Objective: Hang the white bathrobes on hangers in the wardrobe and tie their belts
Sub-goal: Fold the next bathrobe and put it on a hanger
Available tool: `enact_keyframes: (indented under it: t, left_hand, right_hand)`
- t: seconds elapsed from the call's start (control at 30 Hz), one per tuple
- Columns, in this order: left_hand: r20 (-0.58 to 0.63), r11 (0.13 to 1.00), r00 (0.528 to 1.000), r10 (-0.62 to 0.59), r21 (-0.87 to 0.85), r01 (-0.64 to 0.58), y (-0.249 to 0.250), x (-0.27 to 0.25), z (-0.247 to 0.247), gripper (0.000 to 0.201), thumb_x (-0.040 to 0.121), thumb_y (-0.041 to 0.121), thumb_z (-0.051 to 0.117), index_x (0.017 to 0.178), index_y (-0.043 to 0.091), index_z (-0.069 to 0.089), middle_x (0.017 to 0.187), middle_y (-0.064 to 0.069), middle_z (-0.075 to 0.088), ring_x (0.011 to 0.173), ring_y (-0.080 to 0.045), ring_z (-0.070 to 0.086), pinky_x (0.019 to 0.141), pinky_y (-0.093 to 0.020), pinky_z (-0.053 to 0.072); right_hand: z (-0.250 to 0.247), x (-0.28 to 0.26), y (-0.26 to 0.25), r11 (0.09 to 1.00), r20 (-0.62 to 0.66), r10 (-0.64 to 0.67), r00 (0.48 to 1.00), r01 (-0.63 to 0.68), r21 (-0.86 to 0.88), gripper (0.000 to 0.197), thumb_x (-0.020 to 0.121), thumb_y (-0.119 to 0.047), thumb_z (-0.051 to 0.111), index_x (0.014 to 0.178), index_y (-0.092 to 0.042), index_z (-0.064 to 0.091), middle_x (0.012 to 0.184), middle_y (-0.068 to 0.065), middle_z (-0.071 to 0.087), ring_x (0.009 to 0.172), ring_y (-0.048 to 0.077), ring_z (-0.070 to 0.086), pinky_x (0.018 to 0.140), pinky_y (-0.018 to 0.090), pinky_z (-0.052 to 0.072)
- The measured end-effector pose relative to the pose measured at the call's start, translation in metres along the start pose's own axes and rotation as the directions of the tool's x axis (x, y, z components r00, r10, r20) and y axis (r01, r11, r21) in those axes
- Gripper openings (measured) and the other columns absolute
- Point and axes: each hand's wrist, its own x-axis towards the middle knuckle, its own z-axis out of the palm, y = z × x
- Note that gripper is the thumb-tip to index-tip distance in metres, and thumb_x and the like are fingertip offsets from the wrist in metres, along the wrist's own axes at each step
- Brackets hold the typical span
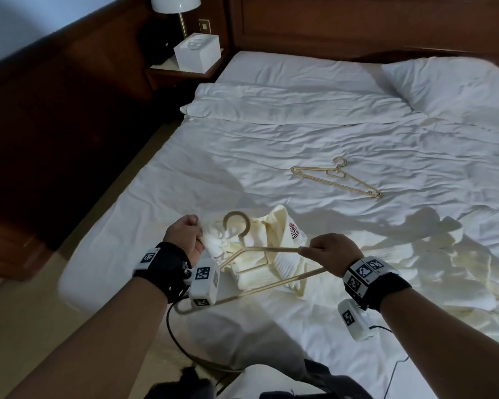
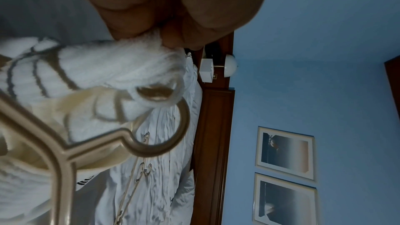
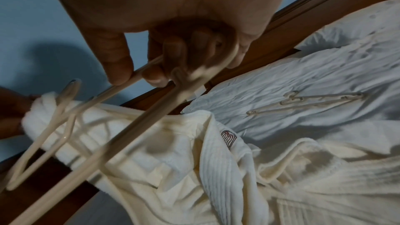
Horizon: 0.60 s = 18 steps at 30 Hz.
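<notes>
A: Head view first. Where does the bathrobe [image 1: 260,254] lie from the hands?

B: On the bed [image 1: 300,133], near its foot edge, just ahead of both hands and between them. The left hand [image 1: 185,237] has its fingers curled round a bunch of the robe's fabric at its left end. The right hand [image 1: 329,250] pinches the right shoulder end of the hanger [image 1: 242,272], which hangs in the air above the robe.

A: And the hanger's long axis?

B: It runs from the right hand down and left toward the left wrist, with the hook [image 1: 236,223] up beside the left hand. My judgement is that the coming move turns on this: the free left end must go into the opening the left hand holds, so the left hand is the nearer one. A spare hanger [image 1: 336,178] lies flat farther up the bed, well apart.

A: What does the left wrist view add?

B: The grip itself. Thumb and fingers pinch a fold of white towelling [image 2: 121,57], and the hook [image 2: 168,126] sits just below that fold, nearly touching it. The head view does not show this closeness.

A: And the right wrist?

B: The right hand's fingers [image 3: 121,64] curl round the thin hanger bar [image 3: 138,109], thumb on one side. It also shows the robe's red emblem [image 3: 228,139] and ribbed collar. I cannot tell whether any part of the hanger is inside the robe yet.
</notes>
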Motion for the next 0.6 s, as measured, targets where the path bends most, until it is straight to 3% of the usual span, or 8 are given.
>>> enact_keyframes:
  t: [0.17,0.27,0.4,0.6]
  left_hand:
    - [0.001,1.0,1.0,0.023,0.003,-0.023,0.002,-0.003,0.003,0.042,0.075,-0.022,0.025,0.066,0.014,0.044,0.073,-0.009,0.043,0.068,-0.02,0.046,0.057,-0.024,0.04]
    - [0.015,0.999,0.999,0.038,0.003,-0.038,0.002,-0.002,-0.003,0.045,0.073,-0.022,0.027,0.061,0.017,0.047,0.074,-0.009,0.041,0.072,-0.022,0.045,0.063,-0.029,0.037]
    - [0.04,0.999,0.999,0.037,0.002,-0.037,0.001,-0.009,-0.005,0.042,0.076,-0.024,0.028,0.065,0.014,0.042,0.07,-0.008,0.043,0.072,-0.023,0.049,0.068,-0.033,0.042]
    - [0.122,0.998,0.991,0.055,0.012,-0.057,0.005,-0.018,-0.006,0.041,0.079,-0.025,0.032,0.066,0.013,0.041,0.064,-0.004,0.043,0.061,-0.019,0.052,0.058,-0.028,0.048]
  right_hand:
    - [0.008,0.003,-0.008,0.998,0.05,-0.057,0.997,0.055,0.036,0.053,0.083,-0.056,0.061,0.052,-0.015,0.048,0.048,-0.003,0.041,0.049,0.011,0.041,0.054,0.028,0.036]
    - [0.013,0.003,-0.005,0.995,0.06,-0.068,0.996,0.063,0.075,0.054,0.081,-0.059,0.061,0.051,-0.016,0.045,0.047,-0.004,0.038,0.048,0.01,0.038,0.055,0.03,0.036]
    - [0.022,0.0,0.0,0.988,0.098,-0.079,0.992,0.064,0.141,0.06,0.076,-0.067,0.057,0.054,-0.013,0.044,0.048,-0.004,0.038,0.047,0.01,0.04,0.055,0.03,0.038]
    - [0.025,-0.005,-0.009,0.997,0.15,-0.066,0.986,0.071,-0.032,0.056,0.082,-0.062,0.058,0.055,-0.014,0.047,0.051,-0.003,0.043,0.052,0.009,0.042,0.059,0.029,0.038]
